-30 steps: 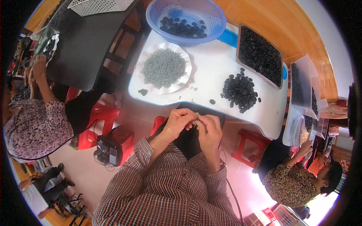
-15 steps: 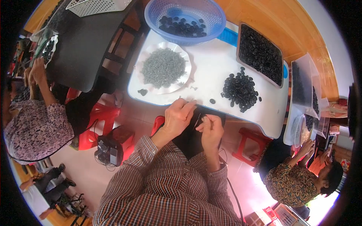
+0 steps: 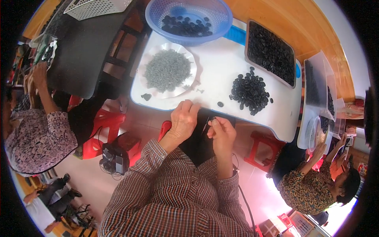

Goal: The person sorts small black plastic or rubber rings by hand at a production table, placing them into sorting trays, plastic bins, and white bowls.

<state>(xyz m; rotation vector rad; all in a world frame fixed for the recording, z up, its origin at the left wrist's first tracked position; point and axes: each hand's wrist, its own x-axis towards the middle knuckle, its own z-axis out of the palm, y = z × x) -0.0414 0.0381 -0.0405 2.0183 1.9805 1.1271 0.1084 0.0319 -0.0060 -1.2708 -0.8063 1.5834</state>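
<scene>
Two bare hands work by the near edge of the white table (image 3: 215, 79), prob. mid-handling. R hand (image 3: 222, 132) pinches a small dark pc (image 3: 213, 118) betw. thumb & fingertips, just near of that edge; next move likely calls for a light, steady pinch. Pc looks roundish, too tiny for detail. L hand (image 3: 184, 120), to its left, is curled; can't tell if it grips anything.

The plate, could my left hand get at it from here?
Probably yes: your left hand is by the near edge of the white table, close to the plate, and nothing seems to stand between them.
</scene>
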